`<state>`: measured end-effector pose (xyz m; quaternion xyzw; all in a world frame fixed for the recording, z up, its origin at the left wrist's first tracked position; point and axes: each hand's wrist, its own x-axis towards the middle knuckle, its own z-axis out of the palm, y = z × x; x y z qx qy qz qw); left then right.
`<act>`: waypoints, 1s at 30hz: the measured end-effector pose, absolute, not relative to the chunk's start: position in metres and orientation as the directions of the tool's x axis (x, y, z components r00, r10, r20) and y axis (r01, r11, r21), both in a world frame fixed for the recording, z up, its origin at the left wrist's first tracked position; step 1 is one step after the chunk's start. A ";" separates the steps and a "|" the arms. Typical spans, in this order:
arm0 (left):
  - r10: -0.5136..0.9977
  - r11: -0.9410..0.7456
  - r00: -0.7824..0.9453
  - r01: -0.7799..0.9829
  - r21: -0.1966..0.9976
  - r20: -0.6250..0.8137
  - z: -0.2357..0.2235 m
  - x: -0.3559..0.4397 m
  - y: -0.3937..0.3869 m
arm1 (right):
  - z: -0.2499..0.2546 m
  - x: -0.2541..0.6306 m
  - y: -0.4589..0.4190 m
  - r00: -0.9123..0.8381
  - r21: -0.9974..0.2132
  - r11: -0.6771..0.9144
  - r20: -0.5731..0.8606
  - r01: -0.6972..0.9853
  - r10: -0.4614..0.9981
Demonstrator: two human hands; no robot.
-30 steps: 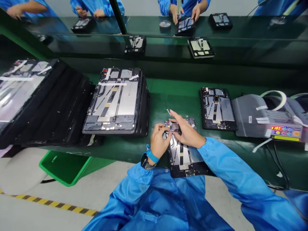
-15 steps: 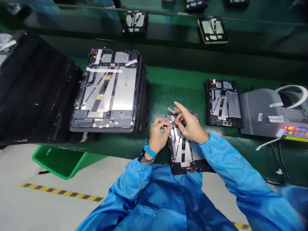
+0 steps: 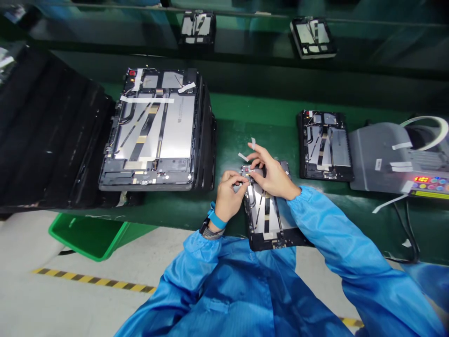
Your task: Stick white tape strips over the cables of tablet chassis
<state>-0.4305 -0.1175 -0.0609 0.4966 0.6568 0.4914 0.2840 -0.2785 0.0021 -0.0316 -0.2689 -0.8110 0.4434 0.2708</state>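
Note:
An opened tablet back [image 3: 268, 220] lies at the near edge of the green bench [image 3: 245, 126], its silver plate and flat cables showing. My left hand [image 3: 229, 194] rests on its upper left corner with fingers curled in a pinch on a small part that I cannot make out. My right hand [image 3: 270, 173] lies over the tablet's top edge, fingers bent onto the components. Small white tape strips [image 3: 253, 142] stick to its raised fingertips.
A stack of larger opened tablets [image 3: 154, 128] stands to the left beside black foam trays [image 3: 49, 135]. Another opened tablet [image 3: 324, 145] and a grey tape dispenser [image 3: 393, 159] with a lit display sit on the right. A green bin [image 3: 87, 234] is below the bench. More tablets lie on the far belt.
The view has tilted down and the people at the far side have left the frame. My right hand's fingers have lifted slightly with tape strips on the tips. Both hands stay at the tablet's top.

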 end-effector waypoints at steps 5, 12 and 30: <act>0.930 0.018 -0.343 0.394 0.919 0.129 -0.061 -0.429 -0.117 | -0.030 -0.274 0.000 -0.762 -0.859 0.473 0.170 0.196 0.624; 0.940 0.007 -0.319 0.385 0.923 0.126 -0.059 -0.433 -0.118 | -0.034 -0.270 -0.003 -0.773 -0.844 0.497 0.175 0.201 0.610; 0.940 0.023 -0.325 0.370 0.929 0.106 -0.059 -0.433 -0.115 | -0.028 -0.277 -0.010 -0.736 -0.803 0.502 0.122 0.321 0.666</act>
